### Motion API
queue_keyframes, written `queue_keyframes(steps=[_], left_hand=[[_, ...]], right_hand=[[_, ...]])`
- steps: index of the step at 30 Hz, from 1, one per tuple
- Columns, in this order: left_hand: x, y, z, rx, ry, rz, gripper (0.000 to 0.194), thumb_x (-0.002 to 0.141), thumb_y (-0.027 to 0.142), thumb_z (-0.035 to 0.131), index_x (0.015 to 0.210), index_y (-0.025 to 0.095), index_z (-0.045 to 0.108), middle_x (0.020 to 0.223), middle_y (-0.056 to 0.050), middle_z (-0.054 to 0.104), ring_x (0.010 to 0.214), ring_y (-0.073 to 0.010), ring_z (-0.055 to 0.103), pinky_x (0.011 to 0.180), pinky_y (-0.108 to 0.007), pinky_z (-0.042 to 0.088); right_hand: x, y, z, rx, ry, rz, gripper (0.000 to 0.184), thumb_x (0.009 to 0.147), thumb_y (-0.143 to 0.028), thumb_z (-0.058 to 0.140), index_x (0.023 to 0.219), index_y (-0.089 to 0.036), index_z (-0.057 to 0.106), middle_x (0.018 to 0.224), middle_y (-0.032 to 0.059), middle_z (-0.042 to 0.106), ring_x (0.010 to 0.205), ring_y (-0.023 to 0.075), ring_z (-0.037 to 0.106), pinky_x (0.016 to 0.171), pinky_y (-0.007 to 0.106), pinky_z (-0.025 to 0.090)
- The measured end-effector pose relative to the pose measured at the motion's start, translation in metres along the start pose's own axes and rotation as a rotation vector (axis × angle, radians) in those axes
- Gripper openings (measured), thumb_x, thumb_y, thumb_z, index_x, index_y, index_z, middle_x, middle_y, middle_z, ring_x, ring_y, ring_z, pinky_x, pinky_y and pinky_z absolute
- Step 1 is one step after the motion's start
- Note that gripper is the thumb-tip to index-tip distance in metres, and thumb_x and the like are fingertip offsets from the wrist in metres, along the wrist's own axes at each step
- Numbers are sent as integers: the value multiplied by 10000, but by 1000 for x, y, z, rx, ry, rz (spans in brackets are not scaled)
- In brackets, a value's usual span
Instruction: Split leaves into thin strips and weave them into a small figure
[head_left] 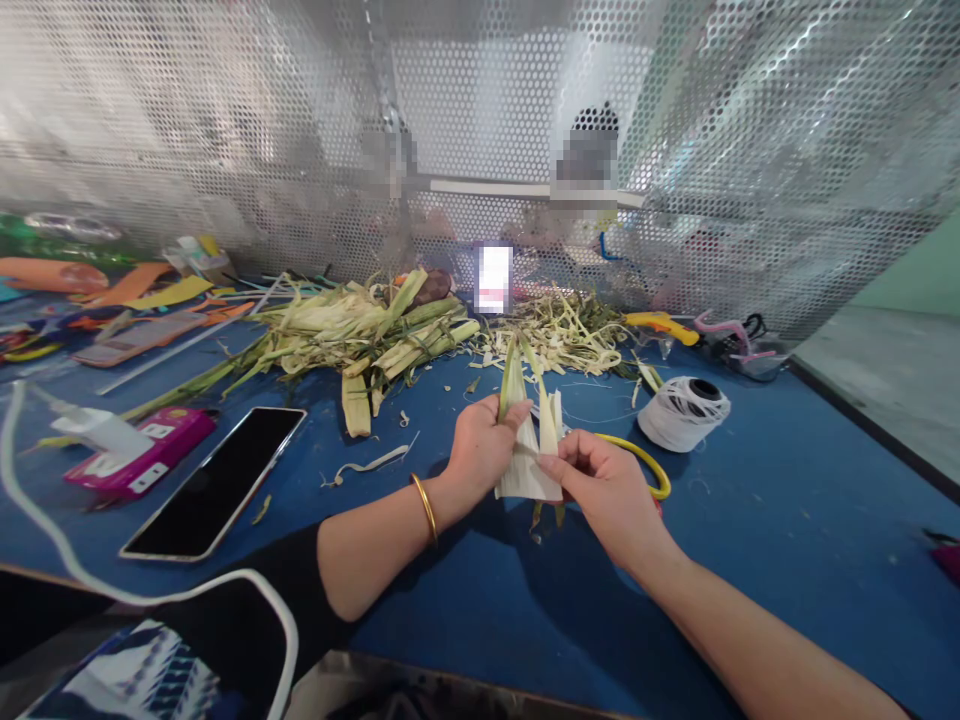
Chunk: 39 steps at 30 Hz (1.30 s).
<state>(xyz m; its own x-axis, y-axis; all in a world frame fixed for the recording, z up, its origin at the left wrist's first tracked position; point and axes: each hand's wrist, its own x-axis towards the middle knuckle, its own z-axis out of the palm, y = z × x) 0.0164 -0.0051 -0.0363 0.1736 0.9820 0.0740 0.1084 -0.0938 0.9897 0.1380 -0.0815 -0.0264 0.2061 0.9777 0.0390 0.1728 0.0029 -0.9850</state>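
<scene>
A pale, ribbed corn husk (525,470) with greenish edges is held up between my two hands, its narrow end pointing away from me. My left hand (484,445), with a gold bangle at the wrist, pinches its left side with thumb and fingers. On the other side, my right hand (611,490) grips a folded strip along the right edge between thumb and fingertips. A yellow loop-shaped handle (652,465) lies partly hidden behind my right hand. Just beyond it is a spool of white thread (684,412). Scraps of husk lie on the blue table beneath.
A heap of green-yellow husks (352,320) and a pile of shreds (570,330) lie at the back, against a perforated metal screen (510,110). To the left are a dark phone (217,485), a magenta box (161,455) and a white cable (45,530). A yellow-handled tool (660,325) lies back right.
</scene>
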Motion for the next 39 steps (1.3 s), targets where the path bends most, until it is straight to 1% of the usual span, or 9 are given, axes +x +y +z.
queue_keyframes(steps=[3,8,17,23,27,32,35,37,39], left_hand=[[1,0,-1,83,35,9,336,750,464,578,599,173,503,546,42,453,516,-95,376,470,-214,294],[0,4,-2,110,35,1,330,752,458,559,590,176,505,540,41,449,526,-102,379,487,-223,306],[1,2,-2,153,36,31,366,751,497,551,581,184,469,537,40,434,526,-102,365,484,-224,282],[8,-3,-3,206,112,16,366,763,495,547,584,188,459,537,40,452,516,-101,363,473,-225,258],[16,-8,-7,210,175,-5,379,754,505,560,575,184,468,537,36,460,515,-100,376,475,-223,263],[20,-5,-10,22,202,-67,347,731,485,599,620,163,528,564,29,494,519,-97,421,465,-212,304],[19,0,-10,-165,196,-101,323,727,465,611,651,163,525,558,33,500,495,-95,442,458,-211,330],[17,4,-10,-270,204,-106,305,722,449,624,669,166,523,553,39,496,481,-90,443,455,-211,341],[17,10,-12,-357,224,-96,288,714,426,644,681,165,525,559,42,497,477,-82,443,459,-207,352]], right_hand=[[-2,-2,0,-26,13,-34,264,700,-389,672,597,-203,515,480,-41,518,461,110,460,446,233,369],[-2,-7,0,-22,22,-54,284,691,-402,680,580,-202,511,489,-38,524,454,106,454,434,229,369],[-3,-7,1,70,19,-8,289,674,-434,723,615,-206,554,519,-25,562,477,130,504,472,268,446],[-7,-14,-1,126,67,-23,296,664,-418,734,589,-209,539,514,-39,537,485,130,534,523,294,521],[-5,-21,-12,124,60,-31,309,658,-445,732,597,-203,549,502,-32,545,488,128,540,523,283,518],[12,-20,-29,-7,75,-12,349,644,-511,706,646,-196,555,534,-38,524,479,120,514,504,283,493],[21,-12,-35,-178,62,5,278,722,-472,633,748,-207,553,531,-51,526,426,121,494,485,286,446],[25,-7,-39,-396,31,-59,197,785,-408,565,734,-219,547,521,-49,527,436,133,503,506,287,413],[27,-4,-44,-614,11,-192,166,825,-328,509,702,-225,554,548,-28,553,512,157,539,546,290,397]])
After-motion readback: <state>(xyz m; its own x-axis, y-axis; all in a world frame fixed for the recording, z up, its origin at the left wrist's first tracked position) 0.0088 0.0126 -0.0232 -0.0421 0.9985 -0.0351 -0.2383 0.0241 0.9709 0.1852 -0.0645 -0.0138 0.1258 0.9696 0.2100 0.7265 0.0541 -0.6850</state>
